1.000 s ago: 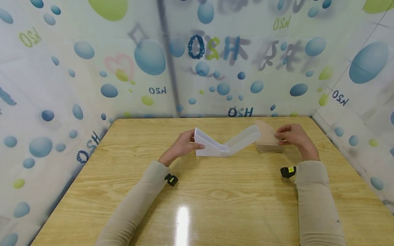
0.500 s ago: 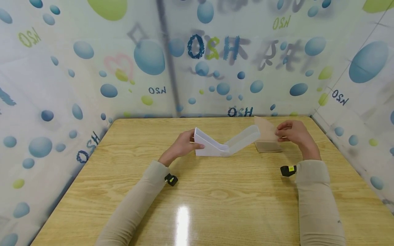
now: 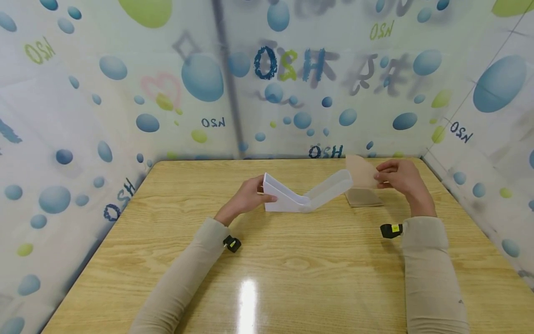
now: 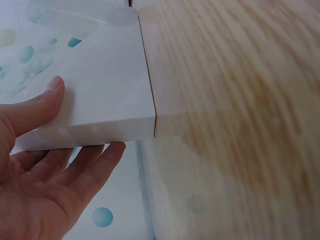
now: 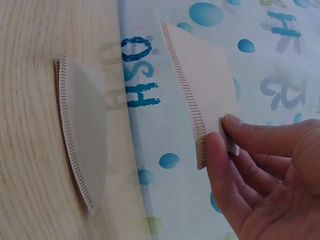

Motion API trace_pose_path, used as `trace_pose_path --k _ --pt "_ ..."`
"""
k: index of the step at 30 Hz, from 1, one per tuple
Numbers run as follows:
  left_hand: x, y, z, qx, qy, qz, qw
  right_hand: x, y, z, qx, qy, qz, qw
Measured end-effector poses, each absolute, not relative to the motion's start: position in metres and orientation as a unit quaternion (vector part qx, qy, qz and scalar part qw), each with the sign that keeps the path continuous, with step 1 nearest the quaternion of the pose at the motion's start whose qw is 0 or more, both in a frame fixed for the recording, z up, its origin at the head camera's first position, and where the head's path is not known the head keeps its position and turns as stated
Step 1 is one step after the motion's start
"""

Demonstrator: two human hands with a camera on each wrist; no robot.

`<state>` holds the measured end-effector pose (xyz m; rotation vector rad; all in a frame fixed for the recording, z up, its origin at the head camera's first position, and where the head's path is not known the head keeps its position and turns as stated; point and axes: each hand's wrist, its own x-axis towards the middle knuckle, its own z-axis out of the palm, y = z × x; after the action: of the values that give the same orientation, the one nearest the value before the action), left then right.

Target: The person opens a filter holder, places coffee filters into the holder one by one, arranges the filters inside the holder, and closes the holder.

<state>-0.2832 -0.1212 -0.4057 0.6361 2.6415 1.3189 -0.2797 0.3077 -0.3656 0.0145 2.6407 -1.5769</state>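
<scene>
My left hand grips one end of a white coffee filter holder, thumb on its front face and fingers at the end wall and behind. The holder stands on the table with its translucent lid swung out to the right. My right hand pinches some tan paper coffee filters between thumb and fingers, raised off the table. In the right wrist view, the crimped edge of the held filters shows. More coffee filters lie flat on the table below them, apart from the raised ones.
The wooden table ends at a patterned curtain behind, with more patterned sheeting on both sides. Black wrist cameras sit at both cuffs.
My right hand has lifted part of the coffee filters upward, separating them from those on the table. My left hand and the filter holder have stayed in place.
</scene>
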Motion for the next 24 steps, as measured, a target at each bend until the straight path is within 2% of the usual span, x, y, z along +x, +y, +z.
trace_pose_path --k 24 --pt "-0.284 -0.12 -0.407 0.206 0.874 0.435 0.064 -0.27 0.295 -0.341 -0.005 0.878 -0.477 -0.043"
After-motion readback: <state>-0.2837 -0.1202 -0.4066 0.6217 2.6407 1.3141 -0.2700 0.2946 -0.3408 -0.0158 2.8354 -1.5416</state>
